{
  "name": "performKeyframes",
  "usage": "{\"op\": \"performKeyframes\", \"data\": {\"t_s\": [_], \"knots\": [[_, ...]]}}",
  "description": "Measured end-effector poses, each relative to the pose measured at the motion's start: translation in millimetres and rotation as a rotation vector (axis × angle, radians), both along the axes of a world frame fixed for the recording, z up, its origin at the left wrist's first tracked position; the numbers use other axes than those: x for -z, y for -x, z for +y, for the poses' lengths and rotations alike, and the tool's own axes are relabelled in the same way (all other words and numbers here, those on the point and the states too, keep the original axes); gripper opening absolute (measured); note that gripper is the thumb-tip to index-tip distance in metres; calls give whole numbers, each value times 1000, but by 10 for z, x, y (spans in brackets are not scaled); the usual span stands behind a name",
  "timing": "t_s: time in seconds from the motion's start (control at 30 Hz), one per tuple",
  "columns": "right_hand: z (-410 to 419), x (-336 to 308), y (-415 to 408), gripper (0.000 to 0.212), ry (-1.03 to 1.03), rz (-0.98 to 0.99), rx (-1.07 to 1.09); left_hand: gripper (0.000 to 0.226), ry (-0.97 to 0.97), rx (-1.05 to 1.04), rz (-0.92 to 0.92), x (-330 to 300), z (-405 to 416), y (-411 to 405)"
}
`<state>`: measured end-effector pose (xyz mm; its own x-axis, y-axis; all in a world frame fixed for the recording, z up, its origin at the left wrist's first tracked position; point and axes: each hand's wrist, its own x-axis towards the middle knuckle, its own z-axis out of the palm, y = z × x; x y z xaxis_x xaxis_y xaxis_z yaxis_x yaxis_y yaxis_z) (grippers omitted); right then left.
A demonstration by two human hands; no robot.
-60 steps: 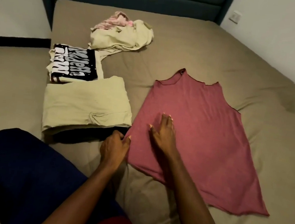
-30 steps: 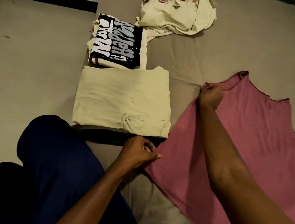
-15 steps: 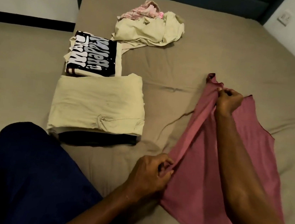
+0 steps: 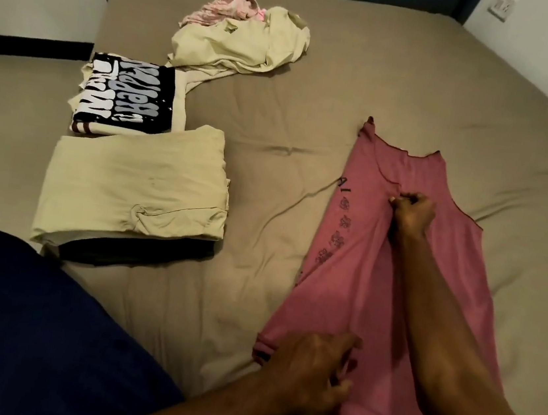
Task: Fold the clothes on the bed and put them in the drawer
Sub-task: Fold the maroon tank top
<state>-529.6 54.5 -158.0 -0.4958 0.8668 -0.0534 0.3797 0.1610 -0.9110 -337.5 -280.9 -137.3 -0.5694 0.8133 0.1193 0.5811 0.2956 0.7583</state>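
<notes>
Tan sheet covers one bed (image 4: 352, 61); nearest, a dark-blue knee (image 4: 26, 332) sits at its left edge; left hand (image 4: 310, 367) pinches the near hem of one pink top (image 4: 354, 269), whose left side is folded over, dark print showing; right hand (image 4: 411, 212) pinches that flap's edge near the neckline; left lie two folded piles, beige (image 4: 133, 186) over black, then a printed black one (image 4: 127, 96); farthest, two crumpled garments, beige (image 4: 241, 44) and pale pink (image 4: 225, 6), touching.
</notes>
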Motion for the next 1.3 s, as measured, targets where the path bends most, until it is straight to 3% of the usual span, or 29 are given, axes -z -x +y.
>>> {"op": "performKeyframes", "data": {"t_s": [0.13,0.27,0.3,0.43,0.6,0.7,0.8,0.9,1.0,1.2,1.3], "knots": [[-69,-83,-46,30,-66,-76,-16,74,-62,74,-53,-35,45,-20],[-366,-26,-464,50,-154,-142,-60,72,51,-159,369,117,-290,296],[-449,-1,-611,55,-179,-169,-66,75,117,-186,397,173,-418,374],[-897,9,-1304,59,-233,-209,-67,77,183,-126,216,370,-766,456],[-1639,-71,-2069,53,-235,-315,-111,37,60,-18,227,387,-784,352],[-2002,-127,-2387,53,-324,-446,-160,24,-52,-8,90,327,-807,351],[-2048,-80,-2550,44,-260,-395,-159,15,-67,15,1,298,-896,382],[-1943,3,-2689,34,-47,-230,-88,11,-62,-27,-41,281,-961,390],[-1934,16,-2855,30,-57,-174,-15,8,-46,5,-60,275,-996,357],[-2061,53,-2936,41,-334,-374,-91,18,142,151,67,286,-1035,407],[-1994,64,-2995,48,-285,-486,-149,22,40,129,-9,257,-1032,372]]}}
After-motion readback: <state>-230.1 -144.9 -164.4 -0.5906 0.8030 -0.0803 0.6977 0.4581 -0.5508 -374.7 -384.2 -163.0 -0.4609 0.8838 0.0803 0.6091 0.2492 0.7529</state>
